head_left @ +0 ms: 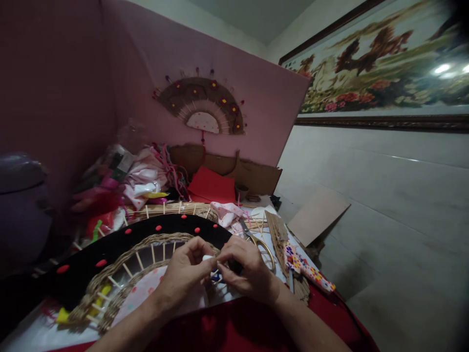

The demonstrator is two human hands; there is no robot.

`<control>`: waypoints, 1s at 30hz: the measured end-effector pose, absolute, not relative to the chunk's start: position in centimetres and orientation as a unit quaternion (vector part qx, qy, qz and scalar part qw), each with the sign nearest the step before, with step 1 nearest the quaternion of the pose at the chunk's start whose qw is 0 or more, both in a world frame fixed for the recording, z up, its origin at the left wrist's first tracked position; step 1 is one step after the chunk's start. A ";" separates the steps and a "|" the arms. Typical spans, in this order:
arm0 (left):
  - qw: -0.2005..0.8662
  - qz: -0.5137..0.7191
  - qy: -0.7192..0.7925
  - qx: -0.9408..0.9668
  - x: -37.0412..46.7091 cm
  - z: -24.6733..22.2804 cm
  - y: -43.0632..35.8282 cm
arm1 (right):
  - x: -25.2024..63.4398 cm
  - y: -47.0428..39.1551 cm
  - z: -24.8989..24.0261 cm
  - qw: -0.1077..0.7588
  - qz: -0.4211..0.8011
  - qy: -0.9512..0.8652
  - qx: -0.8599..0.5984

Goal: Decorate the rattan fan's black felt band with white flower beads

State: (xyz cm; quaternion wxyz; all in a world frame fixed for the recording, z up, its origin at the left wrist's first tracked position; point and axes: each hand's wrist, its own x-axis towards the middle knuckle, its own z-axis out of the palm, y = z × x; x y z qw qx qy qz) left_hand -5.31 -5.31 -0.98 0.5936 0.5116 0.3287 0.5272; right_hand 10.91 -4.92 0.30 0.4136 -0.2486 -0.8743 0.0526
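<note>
Both hands meet in front of me over the right end of a fan-shaped craft piece. It has a black cloth band (pixel 172 225) with red dots, braided cord (pixel 95 281), thin wooden sticks (pixel 138 260) and a polka-dot cloth centre (pixel 142 288). My left hand (pixel 183 271) is closed, thumb and forefinger pinching a small white piece (pixel 207 257) whose kind I cannot make out. Touching its fingertips, my right hand (pixel 249 266) is also closed in a pinch; what it grips is hidden. Something blue (pixel 216 277) shows just below the fingertips.
Gold-handled scissors (pixel 271 252) lie right of my hands, near a flower-patterned glue gun (pixel 309 274). Red sheets (pixel 212 186) and heaped cloth and bags (pixel 141 171) are behind. A finished-looking fan (pixel 216 105) hangs on the pink board (pixel 264 98). Cardboard (pixel 318 215) leans at the right.
</note>
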 end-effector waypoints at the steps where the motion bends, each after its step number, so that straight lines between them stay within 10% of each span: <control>1: 0.579 0.530 0.338 0.519 -5.3 -0.9 -5.3 | 10.9 -4.9 0.3 0.413 0.051 -0.875 -0.249; 30: 0.545 0.517 0.330 0.572 -5.9 -2.6 -4.9 | 11.2 -4.8 0.1 0.425 0.102 -0.859 -0.267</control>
